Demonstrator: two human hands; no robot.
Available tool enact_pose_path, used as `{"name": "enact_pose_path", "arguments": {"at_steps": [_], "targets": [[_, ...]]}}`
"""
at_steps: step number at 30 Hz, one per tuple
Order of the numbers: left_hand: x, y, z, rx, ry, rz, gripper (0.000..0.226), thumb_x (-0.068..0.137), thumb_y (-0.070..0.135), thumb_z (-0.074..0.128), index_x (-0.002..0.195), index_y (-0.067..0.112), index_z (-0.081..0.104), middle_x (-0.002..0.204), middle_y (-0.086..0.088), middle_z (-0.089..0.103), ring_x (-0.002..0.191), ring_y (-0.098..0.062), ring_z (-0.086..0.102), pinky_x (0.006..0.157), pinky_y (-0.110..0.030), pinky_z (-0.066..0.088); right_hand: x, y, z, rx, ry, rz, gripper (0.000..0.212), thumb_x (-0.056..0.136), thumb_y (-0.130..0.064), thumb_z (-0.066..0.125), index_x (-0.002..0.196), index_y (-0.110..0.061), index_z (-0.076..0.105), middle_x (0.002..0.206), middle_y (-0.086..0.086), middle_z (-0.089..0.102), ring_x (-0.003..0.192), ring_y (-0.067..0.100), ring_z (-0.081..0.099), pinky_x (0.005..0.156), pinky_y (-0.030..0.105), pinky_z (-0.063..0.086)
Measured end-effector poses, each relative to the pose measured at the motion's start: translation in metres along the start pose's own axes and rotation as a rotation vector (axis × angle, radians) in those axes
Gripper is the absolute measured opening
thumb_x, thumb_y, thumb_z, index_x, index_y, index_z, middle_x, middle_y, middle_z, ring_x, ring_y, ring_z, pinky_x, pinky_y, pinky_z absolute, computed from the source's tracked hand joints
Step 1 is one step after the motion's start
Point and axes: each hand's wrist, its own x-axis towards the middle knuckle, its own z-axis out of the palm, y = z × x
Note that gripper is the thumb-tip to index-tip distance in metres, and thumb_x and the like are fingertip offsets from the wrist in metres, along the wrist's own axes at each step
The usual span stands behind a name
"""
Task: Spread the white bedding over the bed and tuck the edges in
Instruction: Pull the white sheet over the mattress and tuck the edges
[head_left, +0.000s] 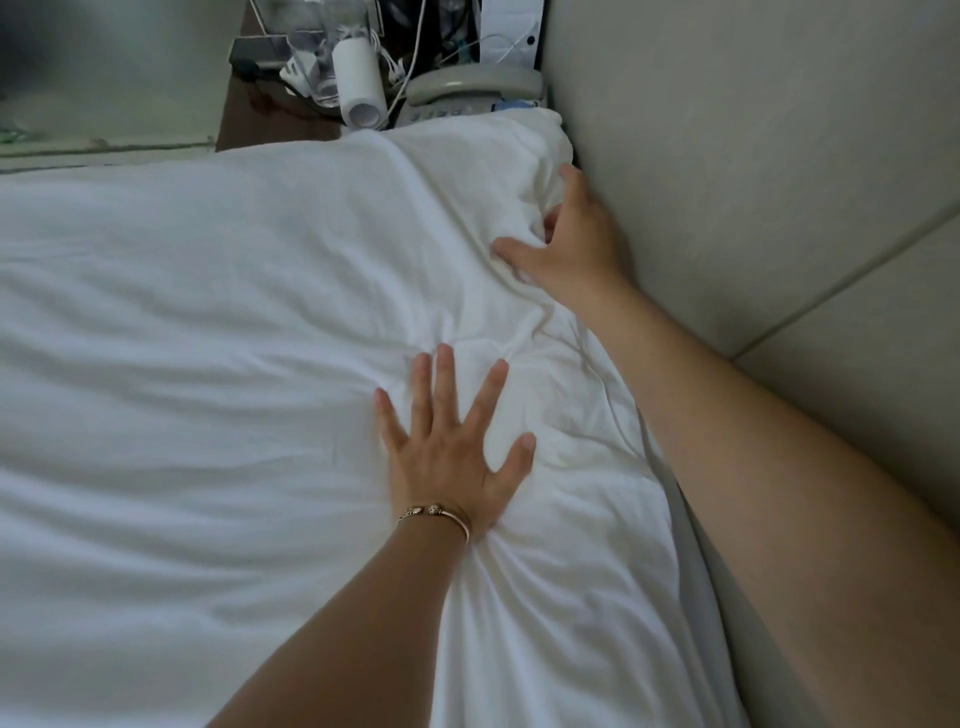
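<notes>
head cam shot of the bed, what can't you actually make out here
Head view:
- Right hand: its middle fingertips sink into a fold of the white bedding, so its grip is unclear.
- Bedding edge along the padded headboard: the right forearm covers it, so the tuck is unknown.
- Nightstand clutter, phone and white roll: small, cut off by the top edge.
- Left hand lies flat, plainly visible.
</notes>
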Motion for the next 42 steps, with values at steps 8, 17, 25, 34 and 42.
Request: {"name": "enact_pose_path", "arguments": {"at_steps": [8, 17, 25, 34, 42], "targets": [[-0.001, 0.0, 0.002, 0.001, 0.02, 0.007, 0.072, 0.086, 0.072, 0.02, 0.152, 0.043, 0.009, 0.162, -0.009, 0.004, 0.149, -0.027, -0.002, 0.113, -0.063, 0.002, -0.006, 0.0, 0.002, 0.26, -0.001, 0.312, 0.079, 0.078, -0.025, 0.078, 0.144, -0.009, 0.036, 0.132, 0.0, 0.05, 0.118, 0.016, 0.051, 0.08, 0.013, 0.035], [0.0, -0.001, 0.004, -0.01, 0.028, 0.002, 0.072, 0.086, 0.072, 0.023, 0.151, 0.045, 0.01, 0.162, -0.008, 0.005, 0.149, -0.027, -0.003, 0.114, -0.062, 0.001, 0.004, 0.022, 0.009, 0.036, 0.208, 0.048, 0.061, 0.069, 0.007, 0.046, 0.101, -0.037, 0.073, 0.119, 0.0, 0.046, 0.109, 0.025, 0.052, 0.095, 0.035, 0.049], [0.0, -0.001, 0.005, 0.001, 0.011, -0.002, 0.072, 0.086, 0.073, 0.019, 0.151, 0.046, 0.005, 0.162, -0.007, 0.0, 0.148, -0.026, -0.008, 0.114, -0.061, -0.002, -0.016, 0.01, 0.025, -0.42, 0.291, -0.359, 0.04, 0.086, -0.004, 0.056, 0.125, -0.013, 0.06, 0.142, 0.011, 0.048, 0.127, 0.034, 0.045, 0.105, 0.044, 0.038], [0.001, 0.0, 0.003, 0.014, -0.054, -0.006, 0.071, 0.085, 0.074, 0.007, 0.148, 0.048, -0.011, 0.161, -0.004, -0.016, 0.146, -0.023, -0.019, 0.114, -0.059, -0.01, -0.081, 0.038, 0.029, -0.394, -0.048, 0.049, 0.057, 0.105, -0.034, 0.019, 0.156, -0.018, 0.0, 0.164, -0.002, -0.007, 0.15, 0.016, -0.006, 0.122, 0.04, 0.0], [0.002, -0.003, -0.018, -0.016, -0.149, 0.023, 0.067, 0.088, 0.073, 0.009, 0.149, 0.048, -0.007, 0.161, -0.002, -0.014, 0.147, -0.02, -0.016, 0.114, -0.055, -0.012, -0.289, 0.049, 0.065, -0.477, -0.087, 0.046, 0.058, 0.102, -0.043, 0.008, 0.155, -0.024, -0.006, 0.162, -0.006, -0.014, 0.149, 0.014, -0.016, 0.121, 0.04, -0.007]]}}
